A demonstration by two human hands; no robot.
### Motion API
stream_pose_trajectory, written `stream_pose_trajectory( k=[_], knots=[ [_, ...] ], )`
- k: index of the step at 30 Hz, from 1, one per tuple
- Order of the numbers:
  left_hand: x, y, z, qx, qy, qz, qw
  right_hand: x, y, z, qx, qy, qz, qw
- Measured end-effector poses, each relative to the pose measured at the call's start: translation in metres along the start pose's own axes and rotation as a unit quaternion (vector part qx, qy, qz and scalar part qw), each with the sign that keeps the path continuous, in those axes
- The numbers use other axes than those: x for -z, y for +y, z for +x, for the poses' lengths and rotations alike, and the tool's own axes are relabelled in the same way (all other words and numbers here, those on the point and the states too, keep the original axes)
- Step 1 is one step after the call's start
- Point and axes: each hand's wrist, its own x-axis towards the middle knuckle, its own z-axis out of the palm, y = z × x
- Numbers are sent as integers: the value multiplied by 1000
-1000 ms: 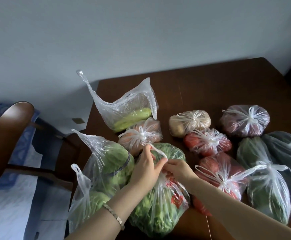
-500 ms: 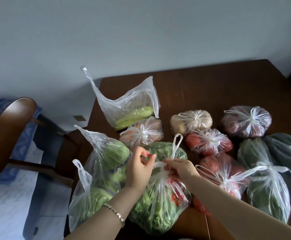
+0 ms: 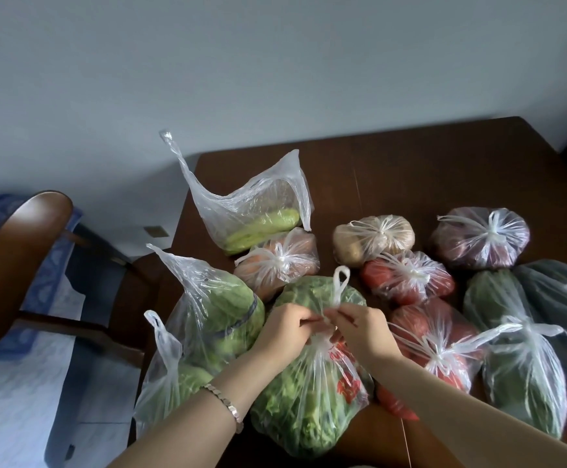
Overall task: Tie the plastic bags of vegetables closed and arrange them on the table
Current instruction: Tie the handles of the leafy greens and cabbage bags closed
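Left hand: your left hand (image 3: 283, 329) pinches the handles of the leafy greens bag (image 3: 304, 400).
Right hand: your right hand (image 3: 363, 327) pinches them too.
Right: tied bags on the table (image 3: 427, 163).

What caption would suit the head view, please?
Left hand and right hand knot a leafy-greens bag among tied bags on a table.

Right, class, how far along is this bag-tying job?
Done, knotted: potato bag, carrot bag, tomato bag, purple bag. In hand: left hand and right hand pinch the handles of the leafy bag. Left: the pale-green bag at the back and the gourd bag at the left edge gape open.
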Motion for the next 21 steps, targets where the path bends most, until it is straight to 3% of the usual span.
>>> stream_pose_trajectory(
  k=[5, 10, 14, 18, 21],
  knots=[
    [-7, -1, -1, 60, -7, 14, 998, -10, 0, 7, -103, 32, 74, 991],
    [-3, -1, 9, 174, -13, -131, 976, -4, -3, 9, -96, -48, 71, 992],
    [0, 7, 11, 224, -45, -157, 961, 0, 4, -1, 34, -43, -86, 995],
    [2, 11, 13, 227, -51, -142, 962, -2, 11, 0, 200, -15, -237, 951],
    [2, 9, 12, 208, -44, -118, 970, -7, 15, 6, 248, -30, -285, 925]
  ],
)
